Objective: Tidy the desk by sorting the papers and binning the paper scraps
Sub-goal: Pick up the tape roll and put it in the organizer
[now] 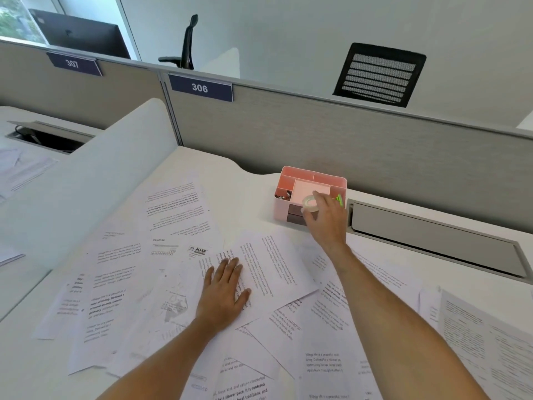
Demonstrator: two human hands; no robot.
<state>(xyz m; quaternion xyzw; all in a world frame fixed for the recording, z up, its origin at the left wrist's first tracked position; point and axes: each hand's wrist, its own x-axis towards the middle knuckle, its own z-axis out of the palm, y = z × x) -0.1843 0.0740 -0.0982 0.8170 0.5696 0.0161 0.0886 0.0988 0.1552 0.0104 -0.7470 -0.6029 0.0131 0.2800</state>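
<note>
Several printed white papers (178, 220) lie scattered and overlapping across the white desk (248, 197). My left hand (225, 293) rests flat, fingers straight, on one sheet (274, 267) near the middle. My right hand (326, 217) reaches to the pink desk organizer (294, 180) at the back and grips a roll of clear tape (310, 204) just over the organizer's front edge. No paper scraps can be made out among the sheets.
A grey partition (346, 145) with labels 306 and 307 closes the desk's far side. A grey cable flap (432, 238) lies right of the organizer. A white curved divider (95, 183) borders the left. More papers lie on the neighbouring desk (23, 168).
</note>
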